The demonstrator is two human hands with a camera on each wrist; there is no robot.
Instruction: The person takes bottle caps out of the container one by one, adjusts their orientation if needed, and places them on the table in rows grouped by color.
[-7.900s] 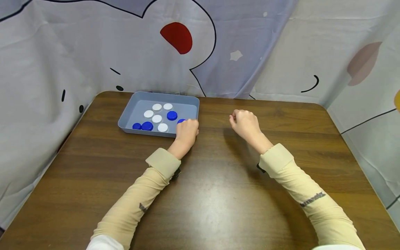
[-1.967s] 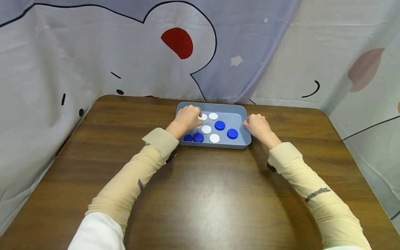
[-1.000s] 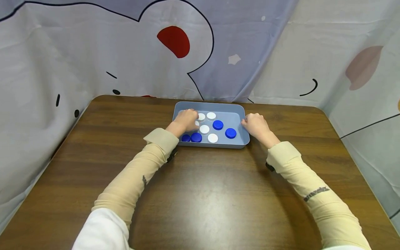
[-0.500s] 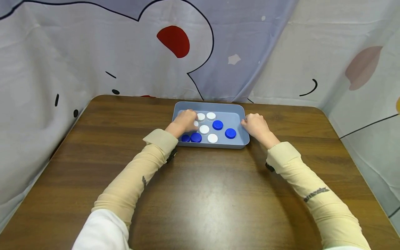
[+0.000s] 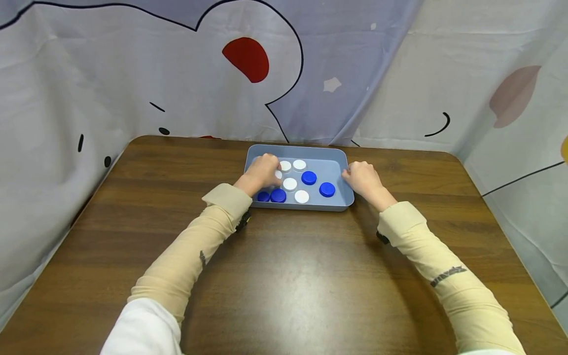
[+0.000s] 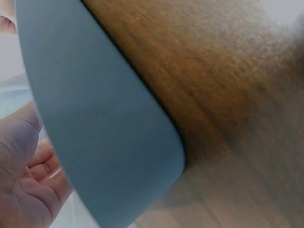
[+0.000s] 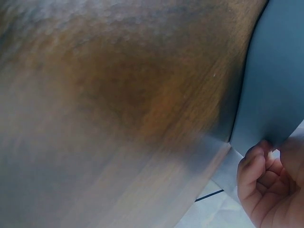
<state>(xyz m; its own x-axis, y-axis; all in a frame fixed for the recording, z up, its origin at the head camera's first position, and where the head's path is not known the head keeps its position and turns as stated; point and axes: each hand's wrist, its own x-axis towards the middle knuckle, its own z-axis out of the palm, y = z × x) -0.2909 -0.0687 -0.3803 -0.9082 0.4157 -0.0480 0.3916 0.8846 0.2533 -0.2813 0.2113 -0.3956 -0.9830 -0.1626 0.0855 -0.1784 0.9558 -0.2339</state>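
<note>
A shallow blue-grey tray [image 5: 319, 207] lies at the back middle of the table, holding several white caps [image 5: 299, 165] and several blue caps [image 5: 327, 189]. My right hand [image 5: 363, 178] pinches the tray's right rim, the thumb and fingertips meeting at its edge in the right wrist view. Over the tray's left end is my left hand [image 5: 264, 172], its thumb and fingers apart and loosely curved. A white cap [image 5: 278, 175] shows partly between them, the rest of it hidden by the hand. In the left wrist view the tray wall [image 6: 104, 123] covers part of this hand.
The brown wooden table [image 5: 288, 276] reaches to a printed cloth [image 5: 177, 74] hanging behind its far edge. The same cloth runs along both sides.
The tray has moved right since the earliest frame. My left hand has let go of its right end and is over its left end; my right hand has taken the right rim.
</note>
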